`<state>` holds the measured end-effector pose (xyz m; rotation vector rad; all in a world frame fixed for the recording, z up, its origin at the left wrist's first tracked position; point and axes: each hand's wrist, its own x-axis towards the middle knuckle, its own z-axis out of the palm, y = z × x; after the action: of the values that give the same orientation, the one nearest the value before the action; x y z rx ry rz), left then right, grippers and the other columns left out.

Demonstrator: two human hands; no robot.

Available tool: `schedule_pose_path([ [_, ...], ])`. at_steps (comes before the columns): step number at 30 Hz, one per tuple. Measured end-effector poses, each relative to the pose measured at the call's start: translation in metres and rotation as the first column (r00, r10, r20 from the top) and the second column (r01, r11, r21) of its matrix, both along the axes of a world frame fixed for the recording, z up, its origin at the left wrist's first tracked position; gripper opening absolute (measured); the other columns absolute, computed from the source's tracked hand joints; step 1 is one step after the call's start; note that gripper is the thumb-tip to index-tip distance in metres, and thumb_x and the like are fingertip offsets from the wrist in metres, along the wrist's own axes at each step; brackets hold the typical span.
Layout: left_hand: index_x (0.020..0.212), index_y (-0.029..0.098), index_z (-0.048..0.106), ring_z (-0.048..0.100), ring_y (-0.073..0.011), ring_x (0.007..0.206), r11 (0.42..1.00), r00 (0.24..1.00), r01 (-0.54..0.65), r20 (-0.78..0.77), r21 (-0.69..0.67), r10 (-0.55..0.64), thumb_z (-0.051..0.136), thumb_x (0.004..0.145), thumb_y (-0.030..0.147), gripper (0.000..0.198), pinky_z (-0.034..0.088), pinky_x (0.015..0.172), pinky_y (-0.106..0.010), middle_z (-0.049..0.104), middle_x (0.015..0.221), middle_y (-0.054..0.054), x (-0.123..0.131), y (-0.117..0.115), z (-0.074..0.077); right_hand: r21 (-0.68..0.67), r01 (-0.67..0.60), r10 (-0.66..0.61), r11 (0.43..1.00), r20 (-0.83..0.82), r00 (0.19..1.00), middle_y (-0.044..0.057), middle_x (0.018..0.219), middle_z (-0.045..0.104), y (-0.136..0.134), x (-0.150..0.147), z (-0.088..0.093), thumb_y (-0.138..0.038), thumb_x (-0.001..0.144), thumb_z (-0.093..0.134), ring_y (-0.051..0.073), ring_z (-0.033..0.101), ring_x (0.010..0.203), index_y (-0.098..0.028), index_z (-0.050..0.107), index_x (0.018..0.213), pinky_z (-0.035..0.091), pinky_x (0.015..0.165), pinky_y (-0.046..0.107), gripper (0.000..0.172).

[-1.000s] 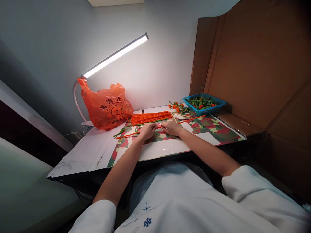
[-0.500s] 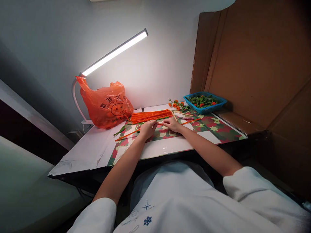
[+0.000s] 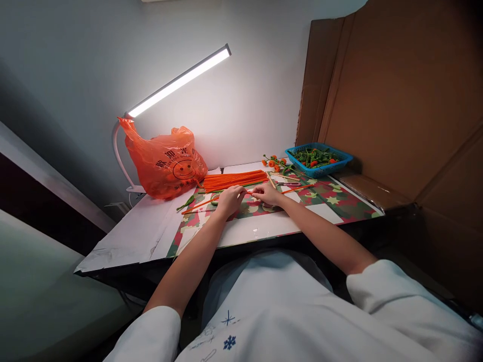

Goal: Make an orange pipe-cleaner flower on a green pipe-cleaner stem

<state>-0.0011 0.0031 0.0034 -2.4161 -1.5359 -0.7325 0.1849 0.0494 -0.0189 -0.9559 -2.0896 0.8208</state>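
**Orange chenille stem [image 3: 248, 192] pinched near its middle**

The left hand [image 3: 230, 200] and right hand [image 3: 267, 194] face each other just above the patterned tabletop [image 3: 332, 200], both grasping the stem between thumb and fingers. A short stretch shows between the fingertips, and longer ends reach out on either side; whether it is one strand or more, I cannot tell. Behind the hands lies a bundle of orange chenille stems [image 3: 234, 180]. A tape roll [image 3: 215, 200] sits partly hidden beside the left hand, and a green twisted strand [image 3: 185, 203] lies farther left. Beyond the right hand are finished-looking orange flowers [image 3: 273, 162], next to a blue basket [image 3: 317, 172] of green stems and orange blooms.
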Motion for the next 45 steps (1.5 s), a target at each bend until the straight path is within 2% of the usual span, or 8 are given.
schedule_pose_path([
  [6, 0.093, 0.021, 0.067, 0.062, -0.0211, 0.090, 1.000, 1.000, 0.002, -0.003, -0.013, -0.002, 0.042, 0.093, 0.030, 0.027, 0.045, 0.074, -0.029, 0.070, 0.097, -0.007, 0.0007, -0.0019, 0.0006, -0.104, -0.008, 0.006, 0.995, -0.015, 1.000, -0.002, 0.056, 0.054, -0.0037, -0.0008, 0.0031, -0.026, 0.072, 0.051, 0.008, 0.042, 0.048, -0.013, 0.063, 0.071, 0.031, 0.047, 0.021, 0.017],
  [17, 0.091, 0.020, 0.066, 0.060, -0.0211, 0.088, 1.000, 0.999, 0.028, -0.022, -0.010, -0.028, 0.043, 0.093, 0.028, 0.025, 0.043, 0.070, -0.029, 0.069, 0.095, -0.007, 0.0004, -0.0001, -0.0003, 0.010, 0.007, -0.008, 1.000, 0.037, 0.999, -0.001, 0.054, 0.056, -0.0083, 0.0001, 0.0060, -0.021, 0.069, 0.050, 0.008, 0.044, 0.050, -0.013, 0.064, 0.063, 0.032, 0.047, 0.020, 0.017],
  [28, 0.093, 0.021, 0.067, 0.061, -0.0216, 0.090, 0.999, 1.000, 0.020, 0.006, -0.025, -0.020, 0.042, 0.093, 0.029, 0.027, 0.045, 0.074, -0.030, 0.069, 0.096, -0.007, 0.0008, -0.0020, 0.0002, -0.045, -0.020, 0.020, 0.999, -0.017, 1.000, 0.000, 0.057, 0.060, -0.0052, 0.0006, 0.0029, -0.021, 0.070, 0.051, 0.009, 0.046, 0.050, -0.013, 0.065, 0.067, 0.032, 0.046, 0.020, 0.017],
  [36, 0.092, 0.021, 0.066, 0.060, -0.0216, 0.090, 0.999, 1.000, 0.017, 0.013, -0.039, -0.017, 0.042, 0.092, 0.029, 0.026, 0.044, 0.072, -0.030, 0.069, 0.096, -0.007, 0.0010, -0.0027, 0.0012, -0.070, -0.021, 0.020, 0.997, -0.017, 1.000, 0.001, 0.059, 0.063, -0.0062, -0.0004, 0.0050, -0.020, 0.072, 0.052, 0.011, 0.053, 0.055, -0.013, 0.066, 0.068, 0.037, 0.050, 0.020, 0.016],
  [45, 0.091, 0.020, 0.066, 0.061, -0.0215, 0.089, 0.999, 1.000, 0.027, 0.005, -0.037, -0.027, 0.042, 0.092, 0.028, 0.025, 0.044, 0.073, -0.030, 0.069, 0.096, -0.007, 0.0008, -0.0018, 0.0008, -0.073, -0.019, 0.018, 0.997, -0.015, 1.000, 0.000, 0.059, 0.061, -0.0088, 0.0003, 0.0060, -0.019, 0.072, 0.051, 0.009, 0.049, 0.051, -0.013, 0.065, 0.069, 0.036, 0.047, 0.020, 0.016],
])
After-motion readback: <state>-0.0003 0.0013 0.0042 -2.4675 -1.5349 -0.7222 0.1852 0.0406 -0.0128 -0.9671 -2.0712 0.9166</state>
